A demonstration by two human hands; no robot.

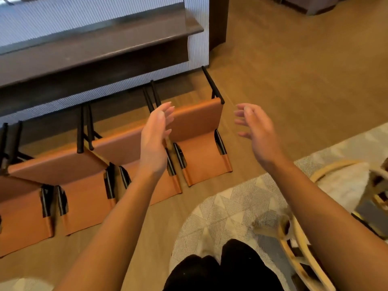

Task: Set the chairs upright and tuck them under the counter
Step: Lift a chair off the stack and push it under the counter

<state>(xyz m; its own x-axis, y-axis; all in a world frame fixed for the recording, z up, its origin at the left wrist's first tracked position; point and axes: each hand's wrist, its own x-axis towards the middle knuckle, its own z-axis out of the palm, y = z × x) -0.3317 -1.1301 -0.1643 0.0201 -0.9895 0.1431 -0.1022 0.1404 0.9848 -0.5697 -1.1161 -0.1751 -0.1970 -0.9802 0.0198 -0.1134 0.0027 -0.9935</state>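
Several orange leather chairs with black metal legs lie tipped over in a row on the wooden floor, backs toward me, legs pointing at the dark counter [100,45]. The rightmost chair [199,131] lies nearest my hands; another [123,148] and a third [69,173] lie to its left. My left hand [155,139] hovers over the rightmost chair's left side, fingers straight, holding nothing. To the right of that chair, my right hand [256,131] is raised above the floor, fingers relaxed and empty. Both palms face each other.
A patterned grey rug [231,206] lies under my feet. A rattan chair or frame [298,244] stands at the lower right. A dark wooden pillar [218,22] rises at the counter's right end. Bare floor stretches to the right.
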